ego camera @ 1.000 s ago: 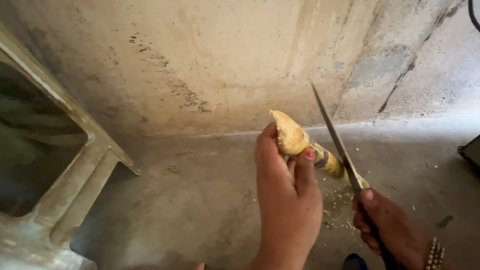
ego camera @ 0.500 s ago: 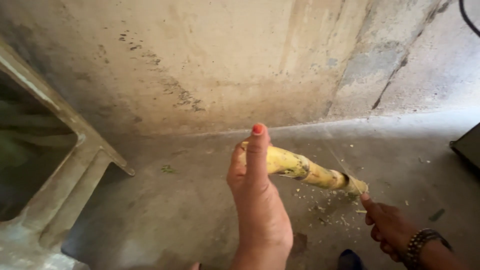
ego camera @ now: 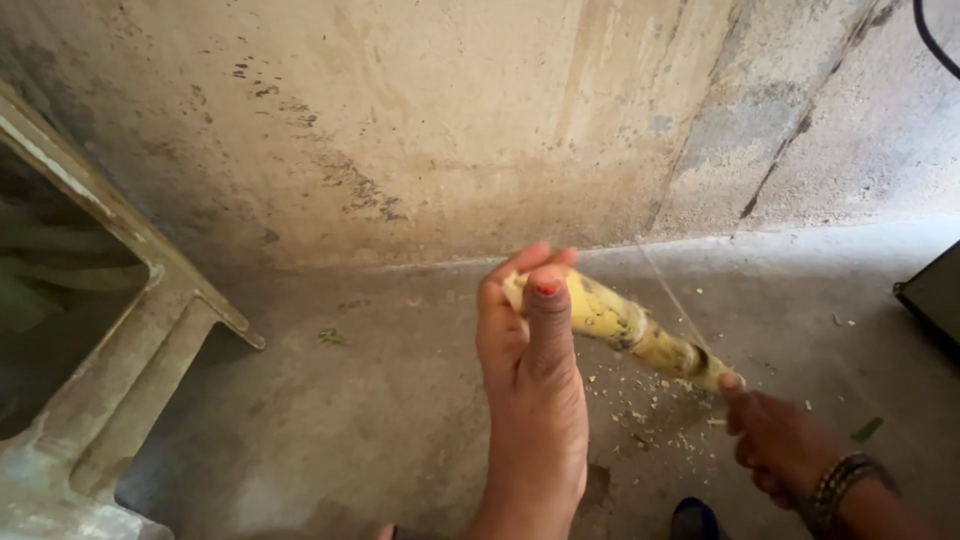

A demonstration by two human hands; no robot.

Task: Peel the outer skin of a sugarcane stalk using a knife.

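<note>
My left hand (ego camera: 530,360) grips the upper end of a yellow sugarcane stalk (ego camera: 630,330), which slants down to the right toward the floor. My right hand (ego camera: 775,440), with a beaded bracelet on its wrist, holds a knife (ego camera: 675,300) by the handle. The long thin blade is edge-on and blurred, lying against the lower part of the stalk. The stalk's lower tip sits just above my right thumb. Pale shavings (ego camera: 650,415) lie scattered on the floor below the stalk.
A stained concrete wall (ego camera: 420,120) rises close behind the concrete floor (ego camera: 350,420). A pale moulded frame or crate (ego camera: 140,350) stands at the left. A dark object's corner (ego camera: 930,290) shows at the right edge. A dark blue toe of footwear (ego camera: 695,520) sits at the bottom.
The knife blade swung from upright down against the lower stalk. My left hand turned the stalk and shifted its grip. More shavings lie on the floor.
</note>
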